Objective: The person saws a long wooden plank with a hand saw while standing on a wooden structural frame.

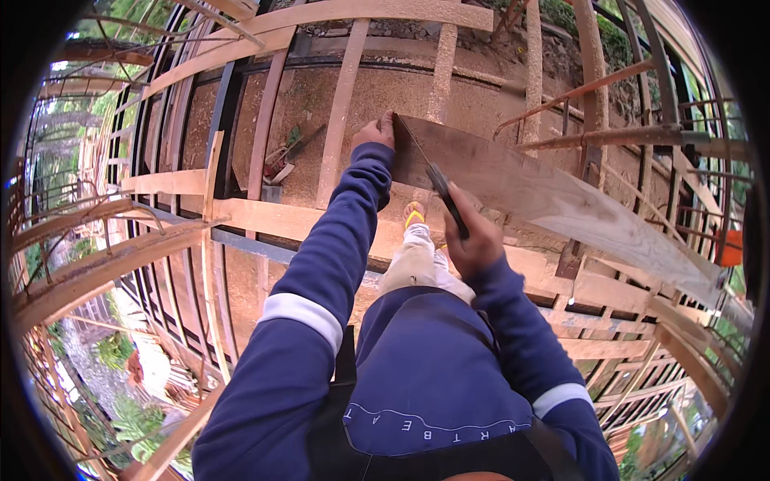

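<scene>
A long wooden plank (513,180) stretches from in front of me toward the right. At its left end, my left hand (375,135) is closed on the board's edge, though some fingertips are hidden. My right hand (475,239) wraps round the black handle of a handsaw (441,192). The saw's thin blade appears nearly edge-on and slants across the plank close to my left hand. How deep the blade sits in the wood cannot be made out.
Wooden beams (345,112) form an open frame over brown ground below. Rusty rebar (601,138) juts in from the right, above part of the plank. My foot in a yellow sandal (414,216) is under the plank. An orange object (730,248) is by its far right end.
</scene>
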`<action>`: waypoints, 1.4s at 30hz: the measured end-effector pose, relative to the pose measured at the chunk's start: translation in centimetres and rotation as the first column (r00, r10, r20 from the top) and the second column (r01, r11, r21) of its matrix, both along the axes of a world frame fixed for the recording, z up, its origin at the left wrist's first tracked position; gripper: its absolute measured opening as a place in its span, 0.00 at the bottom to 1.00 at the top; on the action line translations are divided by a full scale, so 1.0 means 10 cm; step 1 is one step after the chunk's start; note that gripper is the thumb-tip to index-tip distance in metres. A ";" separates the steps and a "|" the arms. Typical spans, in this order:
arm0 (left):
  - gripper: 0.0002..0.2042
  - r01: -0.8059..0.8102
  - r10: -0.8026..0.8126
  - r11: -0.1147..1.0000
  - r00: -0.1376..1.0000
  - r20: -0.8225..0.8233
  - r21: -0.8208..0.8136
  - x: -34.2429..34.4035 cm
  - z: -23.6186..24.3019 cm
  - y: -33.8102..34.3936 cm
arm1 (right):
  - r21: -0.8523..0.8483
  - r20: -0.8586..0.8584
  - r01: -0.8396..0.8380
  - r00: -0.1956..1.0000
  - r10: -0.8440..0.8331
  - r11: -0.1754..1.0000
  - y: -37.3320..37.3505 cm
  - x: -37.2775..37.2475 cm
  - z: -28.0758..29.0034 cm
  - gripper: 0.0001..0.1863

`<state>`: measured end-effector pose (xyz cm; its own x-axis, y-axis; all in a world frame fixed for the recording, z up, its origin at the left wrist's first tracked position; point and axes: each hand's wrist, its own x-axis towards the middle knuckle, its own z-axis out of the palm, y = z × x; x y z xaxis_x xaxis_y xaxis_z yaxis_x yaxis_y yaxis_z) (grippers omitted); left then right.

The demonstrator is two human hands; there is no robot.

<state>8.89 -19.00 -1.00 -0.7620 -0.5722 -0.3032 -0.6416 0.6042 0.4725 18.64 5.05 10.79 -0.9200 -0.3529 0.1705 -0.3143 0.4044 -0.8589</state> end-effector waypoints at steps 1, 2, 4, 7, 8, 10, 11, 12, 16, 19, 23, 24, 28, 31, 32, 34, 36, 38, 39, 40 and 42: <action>0.38 0.018 -0.019 0.999 1.000 -0.025 -0.035 -0.04 -0.12 -0.05 | 0.044 0.039 -0.014 0.999 0.012 0.999 -0.19 -0.20 -0.05 0.24; 0.38 -0.007 0.007 1.000 1.000 -0.029 -0.010 -0.05 -0.15 0.01 | 0.069 0.036 -0.039 0.999 0.036 0.997 -0.28 -0.30 -0.05 0.24; 0.38 0.021 -0.012 0.989 0.998 -0.065 0.145 -0.04 -0.07 0.02 | 0.100 0.048 0.013 0.999 -0.018 0.995 -0.46 -0.39 -0.02 0.23; 0.37 -0.046 0.053 0.991 0.997 -0.061 0.124 0.04 0.08 -0.08 | 0.051 -0.003 -0.024 1.000 0.024 0.998 -0.05 0.16 0.13 0.25; 0.37 -0.068 0.070 0.990 0.998 -0.005 0.123 0.12 0.09 -0.09 | 0.102 0.070 -0.060 0.996 0.052 0.993 0.12 0.36 0.28 0.24; 0.36 -0.073 0.072 0.983 0.997 0.010 0.169 0.11 0.18 -0.09 | 0.087 -0.016 -0.076 0.997 0.077 0.993 0.20 0.44 0.26 0.23; 0.36 -0.075 0.075 0.984 0.997 0.004 0.161 0.12 0.21 -0.10 | 0.066 -0.028 -0.062 0.998 0.064 0.996 0.13 0.37 0.17 0.23; 0.36 -0.067 0.068 0.984 0.998 0.001 0.164 0.17 0.21 -0.07 | 0.057 -0.036 -0.038 0.999 0.040 0.998 0.05 0.29 0.13 0.23; 0.34 -0.014 0.019 0.978 1.000 -0.023 0.210 0.04 0.13 -0.02 | 0.212 0.080 -0.008 0.997 -0.009 0.977 -0.48 -0.34 0.05 0.23; 0.33 -0.029 0.025 0.976 0.999 0.023 0.216 0.09 0.10 -0.08 | 0.140 0.202 0.019 0.978 -0.047 0.990 -0.27 -0.02 0.12 0.23; 0.33 -0.036 0.027 0.980 0.999 0.046 0.198 0.16 0.20 -0.09 | 0.063 0.173 0.003 0.985 -0.014 0.998 0.12 0.34 0.16 0.24; 0.33 -0.047 0.039 0.980 0.998 0.047 0.192 0.19 0.21 -0.15 | 0.073 0.137 -0.011 0.991 0.001 0.997 0.08 0.33 0.17 0.24; 0.33 -0.030 0.037 0.976 0.999 -0.031 0.214 0.02 0.10 0.01 | 0.140 0.028 0.033 0.999 -0.037 0.990 -0.49 -0.38 0.06 0.23; 0.33 -0.027 0.035 0.973 0.999 -0.033 0.229 0.06 0.04 -0.05 | 0.136 0.044 0.027 0.998 -0.033 0.990 -0.45 -0.32 0.04 0.23; 0.33 -0.033 0.046 0.966 0.998 -0.045 0.256 0.09 0.05 -0.08 | 0.126 0.035 0.026 0.999 -0.030 0.992 -0.30 -0.12 0.05 0.23; 0.33 -0.066 0.075 0.973 0.997 -0.034 0.221 0.14 0.10 -0.18 | 0.068 -0.031 0.012 0.999 -0.010 0.998 0.05 0.32 0.08 0.24; 0.33 -0.063 0.066 0.977 0.998 -0.008 0.204 0.18 0.13 -0.13 | 0.071 0.017 0.010 1.000 -0.011 0.997 0.25 0.55 0.23 0.24; 0.34 -0.084 0.089 0.977 0.996 -0.015 0.194 0.19 0.18 -0.11 | 0.062 0.090 0.010 0.996 -0.016 0.998 0.15 0.44 0.19 0.24; 0.34 -0.073 0.078 0.977 0.997 -0.020 0.203 0.16 0.18 -0.08 | 0.068 0.108 0.022 0.994 -0.029 0.997 -0.07 0.20 0.16 0.24; 0.34 -0.040 0.057 0.973 0.996 -0.070 0.228 0.08 0.16 -0.01 | 0.104 0.063 0.029 0.997 -0.036 0.994 -0.27 -0.11 0.10 0.23; 0.34 -0.024 0.050 0.972 0.993 -0.104 0.235 0.03 0.11 -0.02 | 0.123 0.036 0.021 0.999 -0.026 0.992 -0.50 -0.39 0.00 0.23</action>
